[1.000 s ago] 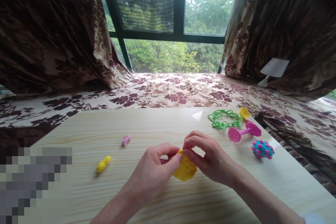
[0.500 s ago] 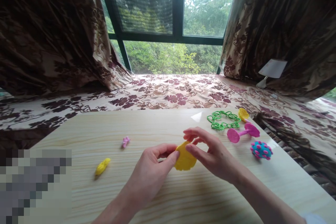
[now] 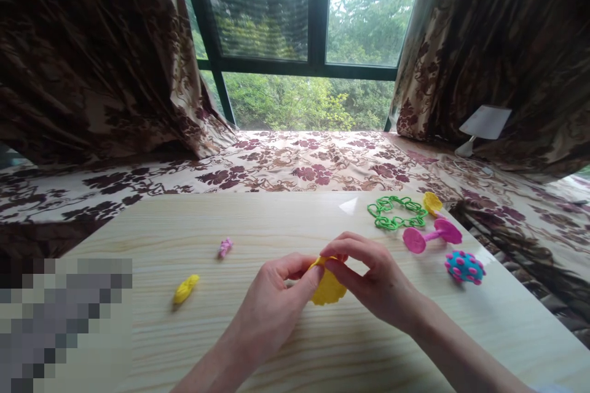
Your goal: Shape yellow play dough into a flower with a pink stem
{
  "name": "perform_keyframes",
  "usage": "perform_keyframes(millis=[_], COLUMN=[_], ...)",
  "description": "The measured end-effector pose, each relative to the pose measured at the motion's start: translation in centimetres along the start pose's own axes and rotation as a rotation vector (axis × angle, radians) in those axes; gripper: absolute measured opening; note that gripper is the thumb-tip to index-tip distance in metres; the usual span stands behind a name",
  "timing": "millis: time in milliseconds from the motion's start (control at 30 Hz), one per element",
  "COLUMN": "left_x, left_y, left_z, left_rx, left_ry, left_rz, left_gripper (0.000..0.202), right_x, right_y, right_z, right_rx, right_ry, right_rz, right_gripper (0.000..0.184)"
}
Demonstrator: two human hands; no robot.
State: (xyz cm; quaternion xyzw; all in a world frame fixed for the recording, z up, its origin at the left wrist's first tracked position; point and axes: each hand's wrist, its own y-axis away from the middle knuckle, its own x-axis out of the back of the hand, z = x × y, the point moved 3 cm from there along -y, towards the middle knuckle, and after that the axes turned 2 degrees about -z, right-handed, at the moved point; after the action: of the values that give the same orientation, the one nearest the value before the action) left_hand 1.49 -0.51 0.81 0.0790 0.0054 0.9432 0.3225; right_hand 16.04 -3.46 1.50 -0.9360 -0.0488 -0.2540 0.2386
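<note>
A flat yellow clay disc (image 3: 328,290) is held just above the light wooden table (image 3: 258,221), near its middle. My left hand (image 3: 271,307) pinches the disc's left edge between thumb and fingers. My right hand (image 3: 375,282) pinches the disc's upper rim with thumb and fingertips. Part of the disc is hidden behind both hands.
A small yellow clay lump (image 3: 185,288) and a tiny pink clay piece (image 3: 225,247) lie to the left. At the right are a green clay ring chain (image 3: 396,212), a pink dumbbell shape (image 3: 431,234), a yellow clay piece (image 3: 432,202) and a blue ball with pink dots (image 3: 464,266). A blurred patch covers the lower left corner.
My right hand's fingers, spread over the disc half a second ago, have closed again onto its upper rim. The disc stays between both hands.
</note>
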Motion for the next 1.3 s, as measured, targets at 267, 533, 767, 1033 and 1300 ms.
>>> perform_keyframes(millis=[267,533,767,1033,1300], left_x=[-0.2,-0.1,-0.1,-0.2,-0.4], left_y=[0.1,0.1,0.3,0.1,-0.2], left_z=[0.3,0.3,0.6,0.3,-0.5], left_rx=[-0.093,-0.044,-0.074,-0.055,0.076], left_ry=[-0.168,-0.155,-0.265,-0.107,0.190], left_rz=[0.028,-0.002,0.009,0.028,0.042], left_gripper=[0.023,0.026,0.027,0.026,0.033], right_x=[-0.5,-0.1,-0.5,-0.4,-0.1], right_y=[0.1,0.0,0.1,0.0,0.2], right_z=[-0.2,-0.4,-0.3,0.2,0.8], right_rx=[0.006,-0.018,-0.009,-0.031,-0.100], right_ry=[0.083,0.061,0.066,0.057,-0.006], right_rz=[0.027,-0.017,-0.034,0.047,0.129], right_gripper=[0.008,0.008,0.008,0.012,0.013])
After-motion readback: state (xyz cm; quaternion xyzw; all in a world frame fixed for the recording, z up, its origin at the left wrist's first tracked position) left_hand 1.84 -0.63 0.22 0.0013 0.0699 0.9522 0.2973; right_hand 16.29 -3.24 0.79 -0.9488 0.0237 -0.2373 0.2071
